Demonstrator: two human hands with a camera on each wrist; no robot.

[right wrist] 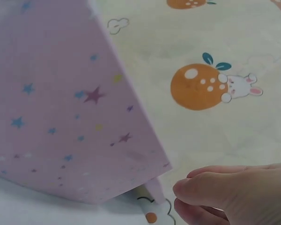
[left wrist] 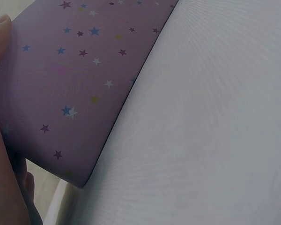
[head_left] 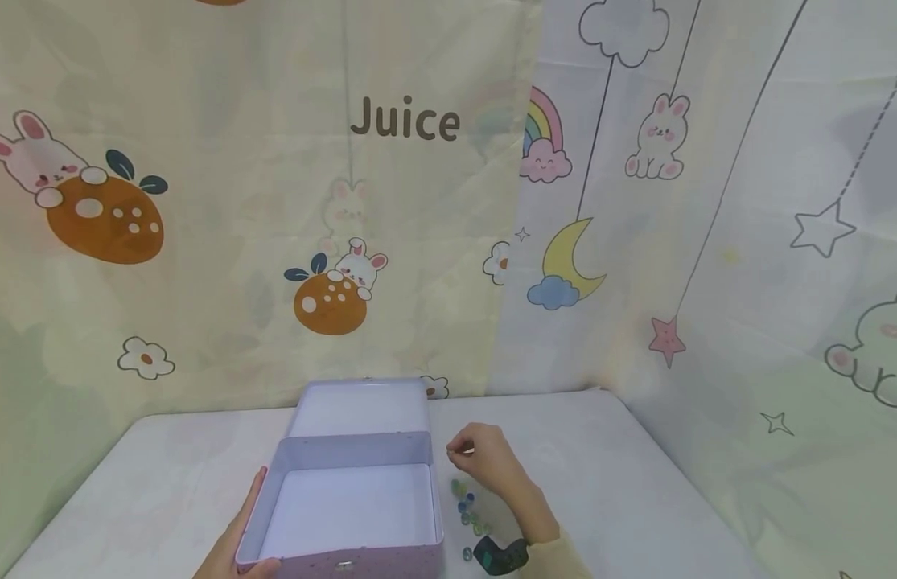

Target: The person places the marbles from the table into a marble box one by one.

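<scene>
Head view bright, evenly and softly lit; marbles (head_left: 465, 507) lack crisp detail. Left wrist dimmer, greyish: faint moiré ripples on tabletop (left wrist: 201, 117), soft shadow by the box's (left wrist: 79, 70) lower corner. Right wrist hazy, printed stars (right wrist: 94, 95) blurred, washed-out top-left corner.

Entry from above is being left free by the open box (head_left: 354, 507). Behind, passage is being barred by its open lid (head_left: 361, 408); leftward, by the left hand (head_left: 232, 540); rightward, by marbles (head_left: 462, 507) and the right hand (head_left: 487, 460). Farther right, room is being offered by the table (head_left: 622, 482).
</scene>
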